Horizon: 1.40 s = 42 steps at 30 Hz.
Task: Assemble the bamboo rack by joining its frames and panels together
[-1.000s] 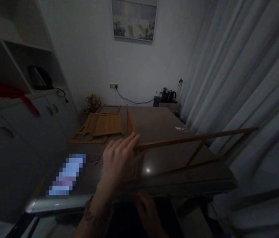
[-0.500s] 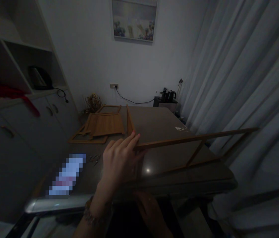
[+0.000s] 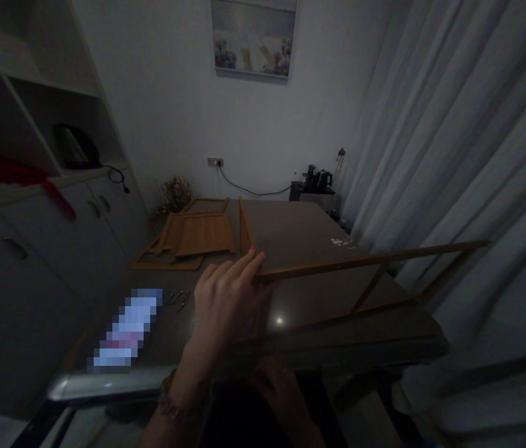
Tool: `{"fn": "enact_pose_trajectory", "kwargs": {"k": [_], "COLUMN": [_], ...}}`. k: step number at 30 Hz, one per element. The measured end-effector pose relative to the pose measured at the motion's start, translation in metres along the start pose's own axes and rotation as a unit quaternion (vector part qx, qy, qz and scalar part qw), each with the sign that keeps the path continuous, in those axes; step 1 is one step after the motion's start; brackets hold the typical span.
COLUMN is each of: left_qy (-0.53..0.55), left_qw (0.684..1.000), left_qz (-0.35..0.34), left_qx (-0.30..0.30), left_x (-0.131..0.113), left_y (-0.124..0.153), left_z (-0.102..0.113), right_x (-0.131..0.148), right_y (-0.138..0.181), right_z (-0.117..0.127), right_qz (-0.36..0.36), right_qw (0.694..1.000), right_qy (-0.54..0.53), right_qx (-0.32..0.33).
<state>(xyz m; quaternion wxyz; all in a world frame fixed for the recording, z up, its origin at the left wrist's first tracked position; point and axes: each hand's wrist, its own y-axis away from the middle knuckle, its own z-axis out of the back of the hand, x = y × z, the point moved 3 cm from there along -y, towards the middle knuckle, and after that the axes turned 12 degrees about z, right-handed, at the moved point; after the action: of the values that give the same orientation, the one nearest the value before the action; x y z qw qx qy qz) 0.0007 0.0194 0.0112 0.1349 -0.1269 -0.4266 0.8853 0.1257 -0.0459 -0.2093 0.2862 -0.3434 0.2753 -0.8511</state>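
My left hand (image 3: 225,302) grips the near end of a long wooden frame (image 3: 365,261) that stands on edge on the dark table (image 3: 300,233) and juts out past its right side toward the curtain. The fingers wrap over the top rail. My right hand (image 3: 281,389) is low, at the table's front edge beneath the frame's corner; it is dim and partly hidden, and its fingers cannot be made out. Small screws (image 3: 177,298) lie just left of my left hand.
More wooden frames and slatted panels (image 3: 192,236) lie stacked at the table's far left. A pixelated sheet (image 3: 125,330) lies near the front left. White cabinets (image 3: 33,249) line the left, a curtain (image 3: 468,155) hangs on the right, and a kettle set (image 3: 316,179) stands by the far wall.
My right hand has shifted slightly up toward the table's front edge. The left hand and the frame have stayed in place.
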Motion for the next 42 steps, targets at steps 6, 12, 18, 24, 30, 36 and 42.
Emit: {"fn": "enact_pose_trajectory", "kwargs": {"k": [6, 12, 18, 24, 30, 36, 42], "left_qy": [-0.003, 0.002, 0.003, 0.01, 0.012, 0.005, 0.001], "left_qw": [1.0, 1.0, 1.0, 1.0, 1.0, 1.0, 1.0], "left_qz": [0.001, 0.004, 0.007, 0.001, 0.002, 0.007, 0.005], "left_qx": [0.005, 0.007, 0.015, 0.007, 0.019, 0.017, 0.017], "left_x": [0.0, 0.001, 0.0, 0.0, 0.001, 0.0, 0.0], "left_y": [0.002, 0.002, 0.001, 0.0, 0.001, 0.002, 0.001], "left_z": [0.001, -0.001, 0.0, 0.001, 0.0, 0.001, 0.001], "right_x": [0.003, 0.002, -0.003, -0.002, 0.0, 0.002, 0.004], "right_y": [-0.009, -0.003, 0.01, 0.013, 0.009, 0.009, 0.01], "right_z": [0.0, -0.002, -0.006, -0.007, -0.007, -0.001, 0.003], "right_qz": [0.029, 0.029, -0.027, -0.061, -0.058, -0.019, 0.006], "right_qw": [1.0, 0.997, 0.992, 0.992, 0.995, 0.998, 0.998], "right_qy": [0.009, 0.021, -0.016, -0.064, -0.062, -0.046, 0.039], "right_qx": [0.001, -0.063, -0.122, -0.085, -0.057, 0.022, 0.053]}}
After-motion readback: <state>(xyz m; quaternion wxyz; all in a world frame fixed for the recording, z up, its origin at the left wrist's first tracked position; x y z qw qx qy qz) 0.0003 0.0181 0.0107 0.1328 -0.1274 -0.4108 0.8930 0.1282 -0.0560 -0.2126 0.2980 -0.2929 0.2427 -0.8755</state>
